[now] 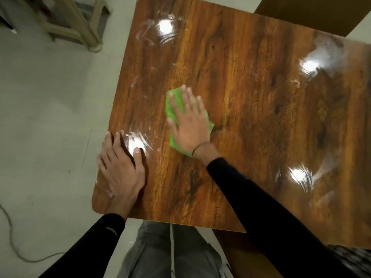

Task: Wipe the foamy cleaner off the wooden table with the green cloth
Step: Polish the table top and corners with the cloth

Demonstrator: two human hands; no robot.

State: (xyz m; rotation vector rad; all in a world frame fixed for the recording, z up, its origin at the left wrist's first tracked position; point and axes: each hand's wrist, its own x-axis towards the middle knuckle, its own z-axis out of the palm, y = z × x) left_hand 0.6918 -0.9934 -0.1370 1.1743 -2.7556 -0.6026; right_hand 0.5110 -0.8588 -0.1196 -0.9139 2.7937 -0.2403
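Observation:
A glossy wooden table (251, 109) fills most of the head view. My right hand (188, 121) lies flat, fingers straight, pressing the green cloth (174, 103) onto the table's middle; the cloth shows past the fingers and beside the wrist. My left hand (120, 165) rests flat on the table's near left edge with fingers spread, holding nothing. Whitish foam streaks (146, 35) remain at the far left corner, with thinner smears (297, 82) toward the right and a wet film along the left edge.
A beige plastic stool (80, 23) stands on the pale floor beyond the table's left side. A brown cardboard surface (305, 13) lies past the far right corner. A thin cord (12, 245) trails on the floor at lower left. My legs show below the table's near edge.

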